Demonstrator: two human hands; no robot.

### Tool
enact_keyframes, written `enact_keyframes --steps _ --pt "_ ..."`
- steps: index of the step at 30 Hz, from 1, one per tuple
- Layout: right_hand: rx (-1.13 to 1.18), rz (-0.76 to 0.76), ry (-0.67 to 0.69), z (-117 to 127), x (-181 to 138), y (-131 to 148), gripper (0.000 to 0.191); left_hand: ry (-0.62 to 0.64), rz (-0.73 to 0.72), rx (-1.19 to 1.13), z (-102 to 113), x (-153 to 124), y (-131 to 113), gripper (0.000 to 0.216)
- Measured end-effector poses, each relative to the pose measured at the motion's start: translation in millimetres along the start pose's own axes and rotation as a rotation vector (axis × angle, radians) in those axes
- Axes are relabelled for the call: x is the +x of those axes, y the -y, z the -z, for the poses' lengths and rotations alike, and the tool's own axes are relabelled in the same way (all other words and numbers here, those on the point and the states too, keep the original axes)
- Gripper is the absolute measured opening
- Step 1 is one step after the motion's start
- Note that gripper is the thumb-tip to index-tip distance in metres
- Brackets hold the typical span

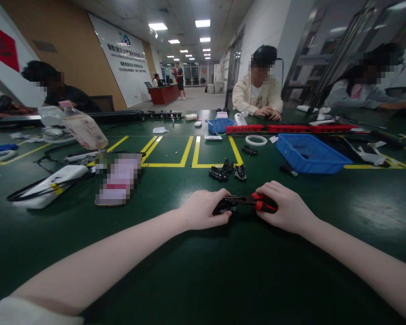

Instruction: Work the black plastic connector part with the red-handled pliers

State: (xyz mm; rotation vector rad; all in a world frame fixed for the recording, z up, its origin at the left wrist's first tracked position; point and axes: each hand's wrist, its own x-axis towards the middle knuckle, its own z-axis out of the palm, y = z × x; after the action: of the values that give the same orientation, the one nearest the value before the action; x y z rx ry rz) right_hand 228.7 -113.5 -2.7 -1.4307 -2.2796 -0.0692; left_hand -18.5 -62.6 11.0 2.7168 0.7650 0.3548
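My left hand (pixel 205 210) is closed around a small black part (pixel 225 206), most of which my fingers hide. Red-and-black pliers (pixel 264 203) are in my right hand (pixel 287 207), gripped by the handles. Their dark jaws point left and meet the black part; whether they bite on it I cannot tell. Just beyond my hands, several similar black parts (pixel 219 173) lie in a loose group on the green table (pixel 189 280). Another black piece (pixel 249 150) rests farther back.
A blue bin (pixel 311 155) stands at the right, a smaller blue tray (pixel 219 125) farther off. To the left are a phone (pixel 120 180), a white power bank (pixel 52 185) with a black cable, and a tilted bottle (pixel 83 124). Across the table a person (pixel 257 88) sits working.
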Motion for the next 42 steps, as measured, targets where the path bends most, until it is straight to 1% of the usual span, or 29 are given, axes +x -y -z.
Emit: enact_keyframes --steps 4,9,12,19,23,28,31,34,38,40,42 --pt "-0.027 0.05 -0.014 -0.2 -0.9 0.4 0.022 0.018 -0.005 0.018 -1.5 1.1 2.0 0.034" --pt "-0.094 0.094 -0.03 -0.2 -3.0 3.5 0.023 0.022 -0.049 0.039 -3.0 1.6 4.6 0.034" --pt "-0.098 0.103 -0.022 1.2 -1.8 2.9 0.022 0.037 -0.04 0.035 -2.7 1.6 4.7 0.033" --pt "-0.042 0.113 0.028 6.8 3.0 -15.5 0.025 0.066 -0.027 0.051 0.1 1.9 2.2 0.033" --pt "-0.044 0.092 -0.023 7.2 2.9 -20.7 0.026 0.061 -0.029 0.057 0.4 2.3 2.4 0.033" --pt "-0.037 0.103 -0.06 5.0 2.6 -17.9 0.03 0.049 -0.026 0.036 -0.9 2.1 4.4 0.034" --pt "-0.039 0.118 -0.112 4.1 3.2 -16.6 0.037 0.039 -0.045 0.0 -1.1 1.7 4.8 0.032" --pt "-0.103 0.147 -0.142 3.9 3.8 -17.2 0.044 0.032 -0.058 -0.004 -0.7 1.7 4.4 0.032" --pt "-0.263 0.18 -0.133 4.4 3.8 -18.5 0.04 0.046 -0.051 0.019 -1.5 1.7 5.0 0.036" --pt "-0.292 0.192 -0.129 4.8 3.5 -17.5 0.035 0.041 -0.065 0.017 -2.2 1.3 6.0 0.036" --pt "-0.278 0.185 -0.129 4.9 3.4 -14.7 0.025 0.036 -0.088 0.005 -2.3 0.8 6.6 0.036"
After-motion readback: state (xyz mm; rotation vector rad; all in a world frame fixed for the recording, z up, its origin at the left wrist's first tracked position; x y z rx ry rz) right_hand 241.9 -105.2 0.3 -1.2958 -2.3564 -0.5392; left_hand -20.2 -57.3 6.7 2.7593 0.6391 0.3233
